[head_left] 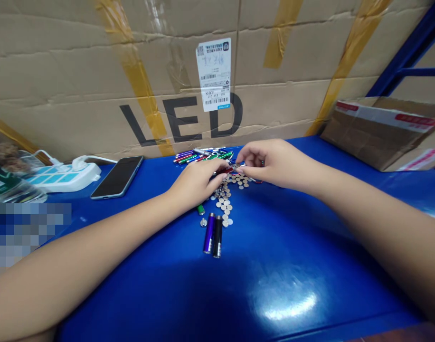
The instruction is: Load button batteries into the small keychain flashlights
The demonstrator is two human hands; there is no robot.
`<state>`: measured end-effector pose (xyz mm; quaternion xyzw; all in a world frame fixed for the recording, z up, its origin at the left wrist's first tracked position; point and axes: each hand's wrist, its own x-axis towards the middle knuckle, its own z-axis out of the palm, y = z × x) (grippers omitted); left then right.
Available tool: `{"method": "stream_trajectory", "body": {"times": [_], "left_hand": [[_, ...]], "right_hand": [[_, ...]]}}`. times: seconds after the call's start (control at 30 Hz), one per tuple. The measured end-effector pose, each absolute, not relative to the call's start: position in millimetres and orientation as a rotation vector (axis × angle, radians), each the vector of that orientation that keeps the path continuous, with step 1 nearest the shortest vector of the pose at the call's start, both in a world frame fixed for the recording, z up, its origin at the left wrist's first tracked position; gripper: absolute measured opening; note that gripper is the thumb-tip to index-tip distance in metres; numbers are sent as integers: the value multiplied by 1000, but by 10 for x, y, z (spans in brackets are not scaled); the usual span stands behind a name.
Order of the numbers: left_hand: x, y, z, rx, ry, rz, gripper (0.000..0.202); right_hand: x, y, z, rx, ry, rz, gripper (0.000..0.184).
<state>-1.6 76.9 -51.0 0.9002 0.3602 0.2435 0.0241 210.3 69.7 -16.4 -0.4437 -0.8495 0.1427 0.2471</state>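
My left hand (pixel 199 179) is closed around a small red metal torch (pixel 230 169), mostly hidden by the fingers. At the torch's silver end, the thumb and fingertips of my right hand (pixel 270 159) pinch a small silver part, probably the end cap; its details are too small to make out. Below the hands lie scattered button cells (pixel 224 205) with small metal pieces among them. A purple torch (pixel 209 233) and a black torch (pixel 217 237) lie side by side nearer to me. A green tube (pixel 201 209) shows partly under my left wrist, by a loose silver cap (pixel 203 222).
Behind my hands is a pile of coloured torches (pixel 189 156). A phone (pixel 118 176) and a white power strip (pixel 66 177) with plugs lie left. A large cardboard box (pixel 96 114) walls off the back of the blue table (pixel 274 266); a smaller carton (pixel 374 137) stands right.
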Motion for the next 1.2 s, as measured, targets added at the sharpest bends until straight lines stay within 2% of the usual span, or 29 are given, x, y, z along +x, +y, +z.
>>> {"method": "stream_trajectory", "body": {"times": [0.53, 0.9, 1.07, 1.2], "left_hand": [[-10, 754, -498, 2785, 1126, 746, 19], [-20, 773, -519, 2753, 1136, 772, 18], [-20, 777, -516, 2714, 1164, 787, 19], [-22, 784, -525, 2696, 1199, 814, 19]], "right_hand": [[2108, 724, -203, -1187, -2261, 426, 25], [2159, 730, -182, -1028, -2494, 250, 23], [2166, 737, -184, -1142, -2414, 242, 25], [2164, 804, -287, -1173, -2421, 102, 22]]}}
